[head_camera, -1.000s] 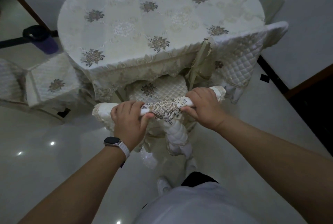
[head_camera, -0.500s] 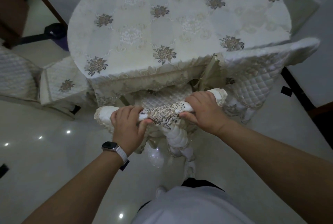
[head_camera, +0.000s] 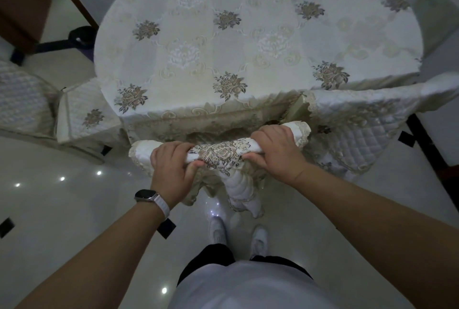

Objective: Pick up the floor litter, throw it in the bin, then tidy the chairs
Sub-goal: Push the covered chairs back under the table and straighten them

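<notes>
The left hand (head_camera: 171, 168) and right hand (head_camera: 277, 152) curl tight round the top rail of the cream quilted fabric-covered chair (head_camera: 221, 153), pushed in at the round floral-clothed table (head_camera: 248, 35); no floor litter shows; seemingly only chair-tidying remains.

No text, label, brand, number or sign can be read anywhere. The wristwatch (head_camera: 145, 195), at about 8 o'clock from the middle of the view, has a dark face with nothing legible on it. The cloth on the bench (head_camera: 248, 42) at 12 o'clock carries only flower motifs. The cover of the chair back (head_camera: 221, 153) at the centre carries a rose pattern and no lettering.
</notes>
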Demonstrator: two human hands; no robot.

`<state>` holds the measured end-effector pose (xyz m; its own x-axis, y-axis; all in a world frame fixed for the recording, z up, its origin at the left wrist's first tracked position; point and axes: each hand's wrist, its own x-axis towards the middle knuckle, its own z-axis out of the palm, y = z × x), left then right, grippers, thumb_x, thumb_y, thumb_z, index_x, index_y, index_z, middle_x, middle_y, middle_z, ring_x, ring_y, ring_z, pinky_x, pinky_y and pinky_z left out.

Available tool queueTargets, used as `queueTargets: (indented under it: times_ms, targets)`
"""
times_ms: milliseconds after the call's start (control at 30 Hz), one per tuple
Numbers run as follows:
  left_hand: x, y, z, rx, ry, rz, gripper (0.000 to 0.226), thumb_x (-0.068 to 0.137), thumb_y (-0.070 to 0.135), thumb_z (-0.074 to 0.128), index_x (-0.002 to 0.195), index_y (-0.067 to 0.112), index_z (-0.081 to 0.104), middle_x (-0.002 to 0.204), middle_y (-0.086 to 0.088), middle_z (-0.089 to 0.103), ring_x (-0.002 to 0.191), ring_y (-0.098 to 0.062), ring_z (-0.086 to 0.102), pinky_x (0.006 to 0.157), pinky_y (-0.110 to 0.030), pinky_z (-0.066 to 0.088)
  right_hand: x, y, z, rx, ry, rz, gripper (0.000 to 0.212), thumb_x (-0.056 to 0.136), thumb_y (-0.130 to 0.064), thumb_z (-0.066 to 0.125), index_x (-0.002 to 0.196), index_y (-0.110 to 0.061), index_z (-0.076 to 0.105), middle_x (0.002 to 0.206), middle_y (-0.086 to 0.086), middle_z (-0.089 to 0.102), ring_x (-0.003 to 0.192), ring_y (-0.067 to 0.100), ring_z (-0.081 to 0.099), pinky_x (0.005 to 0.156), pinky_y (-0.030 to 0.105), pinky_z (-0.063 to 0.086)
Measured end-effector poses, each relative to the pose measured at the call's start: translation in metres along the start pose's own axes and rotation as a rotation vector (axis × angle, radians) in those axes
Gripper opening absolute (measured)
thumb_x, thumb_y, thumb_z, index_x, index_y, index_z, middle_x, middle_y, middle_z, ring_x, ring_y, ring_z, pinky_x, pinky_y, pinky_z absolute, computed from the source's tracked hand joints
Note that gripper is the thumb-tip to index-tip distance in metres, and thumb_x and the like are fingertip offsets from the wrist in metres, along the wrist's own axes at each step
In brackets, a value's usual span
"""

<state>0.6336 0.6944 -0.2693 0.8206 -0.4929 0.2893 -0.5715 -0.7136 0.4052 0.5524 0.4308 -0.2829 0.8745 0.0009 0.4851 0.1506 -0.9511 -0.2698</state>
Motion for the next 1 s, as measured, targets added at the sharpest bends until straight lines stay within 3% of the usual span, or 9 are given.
queueTargets:
  times_ms: [167,267,367,500,733,1000]
  targets:
    - [0.023,-0.011,0.005,-0.005,-0.017,0.015,0.075,0.095,0.07,0.026,0.106,0.008,0.066,0.101,-0.01,0.062,0.1,-0.023,0.047,0.091,-0.041,0.029,0.02,0.009,0.009,-0.03,0.01,-0.002,0.068,0.095,-0.067,0.031,0.095,-0.009,0.065,0.091,0.008,0.062,0.086,0.03,0.058,0.084,0.039,0.033]
    - [0.036,-0.019,0.007,-0.006,-0.02,0.02,0.058,0.092,0.059,0.044,0.106,0.007,0.066,0.101,-0.01,0.062,0.1,-0.027,0.051,0.091,-0.04,0.03,0.031,0.014,0.016,-0.033,0.003,0.001,0.067,0.095,-0.067,0.031,0.096,-0.008,0.064,0.092,0.009,0.062,0.087,0.029,0.056,0.085,0.039,0.033]
    - [0.048,-0.026,0.012,-0.016,-0.034,0.023,0.049,0.088,0.05,0.049,0.107,0.008,0.066,0.102,-0.009,0.062,0.099,-0.027,0.051,0.091,-0.043,0.031,0.04,0.02,0.024,-0.053,-0.013,0.006,0.067,0.096,-0.066,0.031,0.097,-0.008,0.064,0.094,0.01,0.062,0.088,0.03,0.057,0.084,0.039,0.033]
    - [0.066,-0.031,0.017,-0.041,-0.035,0.019,0.047,0.086,0.051,0.051,0.106,0.011,0.067,0.1,-0.007,0.063,0.099,-0.022,0.047,0.092,-0.047,0.033,0.054,0.029,0.026,-0.075,-0.036,0.006,0.068,0.096,-0.066,0.03,0.099,-0.007,0.064,0.095,0.011,0.063,0.089,0.03,0.056,0.085,0.039,0.033]
    - [0.089,-0.044,0.021,-0.071,-0.012,0.062,0.046,0.084,0.051,0.053,0.106,0.013,0.067,0.099,-0.005,0.061,0.098,-0.018,0.045,0.09,-0.034,0.022,0.071,0.035,0.035,-0.094,-0.069,0.032,0.066,0.096,-0.065,0.03,0.101,-0.007,0.061,0.096,0.013,0.06,0.089,0.03,0.055,0.085,0.04,0.036]
    - [0.097,-0.04,0.026,-0.063,-0.049,0.031,0.051,0.084,0.054,0.052,0.106,0.011,0.067,0.102,-0.007,0.061,0.099,-0.019,0.044,0.092,-0.036,0.023,0.077,0.05,0.04,-0.08,-0.077,0.004,0.067,0.095,-0.066,0.03,0.102,-0.008,0.062,0.097,0.011,0.061,0.088,0.03,0.055,0.084,0.039,0.033]
